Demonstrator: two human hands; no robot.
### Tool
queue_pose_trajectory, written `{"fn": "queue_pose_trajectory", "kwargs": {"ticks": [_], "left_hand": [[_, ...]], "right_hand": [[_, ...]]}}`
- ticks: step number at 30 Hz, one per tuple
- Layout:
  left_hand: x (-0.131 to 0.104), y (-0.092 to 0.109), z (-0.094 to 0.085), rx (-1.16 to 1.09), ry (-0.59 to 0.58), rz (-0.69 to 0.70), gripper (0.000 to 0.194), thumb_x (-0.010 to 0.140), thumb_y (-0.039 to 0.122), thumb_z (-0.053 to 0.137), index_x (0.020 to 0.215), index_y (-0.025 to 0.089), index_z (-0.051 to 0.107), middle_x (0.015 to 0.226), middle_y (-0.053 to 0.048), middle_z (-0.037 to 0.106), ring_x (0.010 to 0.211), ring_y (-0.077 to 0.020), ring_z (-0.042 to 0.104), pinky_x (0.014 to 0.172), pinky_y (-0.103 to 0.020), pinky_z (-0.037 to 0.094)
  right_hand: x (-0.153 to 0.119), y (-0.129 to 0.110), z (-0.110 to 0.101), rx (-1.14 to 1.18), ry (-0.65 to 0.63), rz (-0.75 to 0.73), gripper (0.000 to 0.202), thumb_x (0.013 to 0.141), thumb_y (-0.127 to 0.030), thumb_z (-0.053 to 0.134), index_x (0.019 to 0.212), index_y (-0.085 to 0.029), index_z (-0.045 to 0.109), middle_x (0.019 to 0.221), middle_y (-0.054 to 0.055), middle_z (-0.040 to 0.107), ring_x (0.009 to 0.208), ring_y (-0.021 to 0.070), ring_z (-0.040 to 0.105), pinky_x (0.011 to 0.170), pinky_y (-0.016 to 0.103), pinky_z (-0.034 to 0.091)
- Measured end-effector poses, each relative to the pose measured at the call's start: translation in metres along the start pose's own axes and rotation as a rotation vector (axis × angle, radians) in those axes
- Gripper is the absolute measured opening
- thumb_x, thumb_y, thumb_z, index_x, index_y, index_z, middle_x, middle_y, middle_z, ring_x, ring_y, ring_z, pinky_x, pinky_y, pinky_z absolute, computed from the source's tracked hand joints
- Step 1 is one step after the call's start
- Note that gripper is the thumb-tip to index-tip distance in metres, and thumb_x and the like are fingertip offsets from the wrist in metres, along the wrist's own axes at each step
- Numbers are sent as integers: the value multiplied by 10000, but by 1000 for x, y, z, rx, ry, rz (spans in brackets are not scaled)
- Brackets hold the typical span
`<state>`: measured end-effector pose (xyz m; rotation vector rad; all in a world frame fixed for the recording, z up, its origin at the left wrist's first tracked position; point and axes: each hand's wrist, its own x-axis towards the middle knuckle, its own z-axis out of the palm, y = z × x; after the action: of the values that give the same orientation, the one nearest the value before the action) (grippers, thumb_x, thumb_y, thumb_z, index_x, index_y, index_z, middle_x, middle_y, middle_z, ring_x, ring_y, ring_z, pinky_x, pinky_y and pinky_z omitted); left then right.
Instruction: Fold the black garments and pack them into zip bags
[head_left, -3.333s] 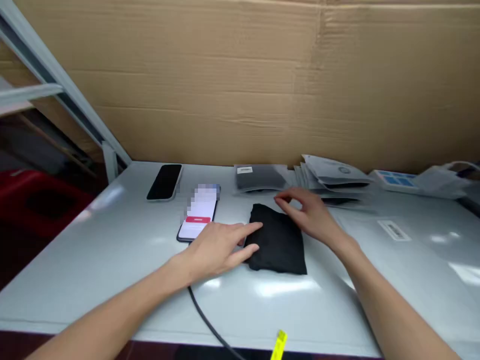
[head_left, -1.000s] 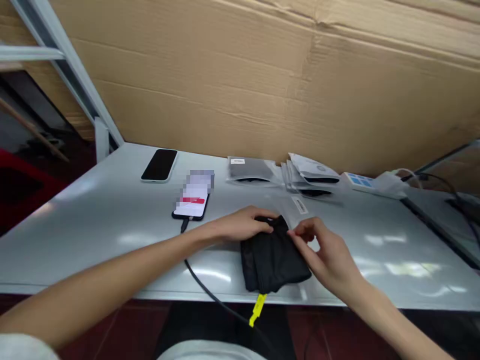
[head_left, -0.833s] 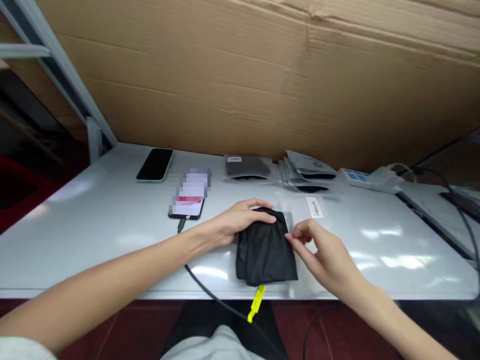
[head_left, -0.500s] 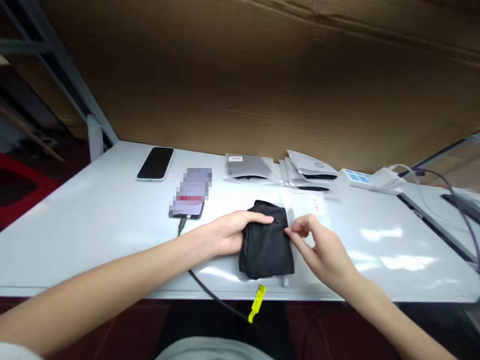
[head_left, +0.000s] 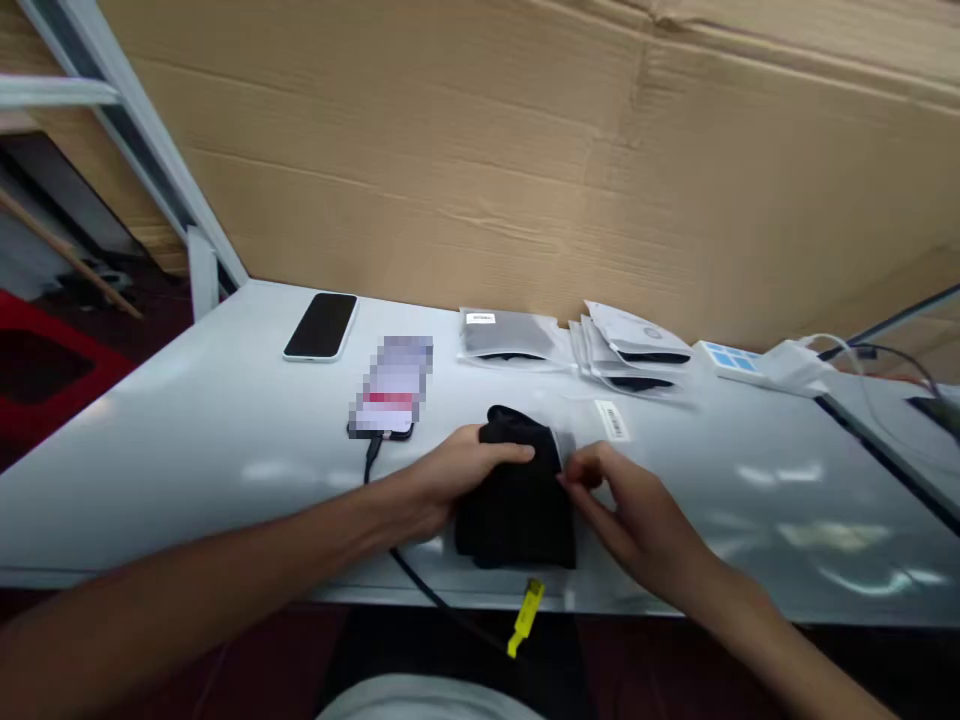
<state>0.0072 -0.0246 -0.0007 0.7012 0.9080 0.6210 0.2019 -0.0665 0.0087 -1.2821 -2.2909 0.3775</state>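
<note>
A folded black cloth item [head_left: 517, 515] is at the front middle of the white table. My left hand [head_left: 465, 470] grips it from the left, thumb lying across its top and the other fingers hidden beneath. At its right edge my right hand [head_left: 619, 505] is closed in a pinch, thumb and index finger together. A clear plastic bag with a white barcode label [head_left: 611, 420] lies flat beside and partly behind the cloth; whether the pinch holds the bag's edge or the cloth's edge is hard to make out.
Packed clear bags [head_left: 514, 338] and a stack of similar bags [head_left: 637, 350] lie at the back. On the left are a dark-screened phone [head_left: 322, 325] and a cabled phone [head_left: 394, 385]. A power strip [head_left: 731, 360] sits back right. A yellow tag [head_left: 527, 612] hangs at the front edge.
The black cloth and both hands have shifted slightly left and down relative to the table. The barcode label has moved left and tilted. The scene's brightness has changed.
</note>
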Motion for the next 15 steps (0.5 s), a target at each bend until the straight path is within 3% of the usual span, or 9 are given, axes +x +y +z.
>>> {"fn": "queue_pose_trajectory", "kwargs": {"ticks": [2, 4, 9, 15], "left_hand": [[-1, -1, 1, -8, 131, 21, 104, 723, 179, 702, 808, 138, 656, 723, -25, 689, 660, -153, 632, 658, -270, 489], [-2, -1, 2, -17, 160, 27, 107, 716, 194, 709, 784, 142, 644, 704, -22, 679, 630, -155, 622, 632, -277, 493], [-2, 1, -4, -136, -59, -121, 203, 677, 258, 772, 796, 125, 674, 734, -56, 697, 648, -163, 639, 688, -292, 518], [2, -1, -9, 115, -198, -20, 54, 702, 161, 684, 748, 133, 691, 728, -14, 692, 683, -135, 608, 692, -236, 470]], "right_hand": [[2, -3, 4, -27, -20, -41, 116, 907, -125, 464, 859, -230, 478, 762, 10, 622, 667, 163, 589, 602, 266, 464], [5, -5, 6, -35, -27, -64, 121, 905, -119, 460, 856, -228, 480, 753, 10, 623, 659, 164, 584, 594, 266, 459], [7, -11, 1, -2, -25, -96, 122, 915, -117, 464, 865, -228, 477, 766, 5, 615, 669, 152, 579, 611, 256, 463], [11, -20, 2, -5, -44, -170, 126, 928, -134, 463, 843, -223, 490, 758, 7, 618, 667, 152, 575, 600, 254, 452]]}}
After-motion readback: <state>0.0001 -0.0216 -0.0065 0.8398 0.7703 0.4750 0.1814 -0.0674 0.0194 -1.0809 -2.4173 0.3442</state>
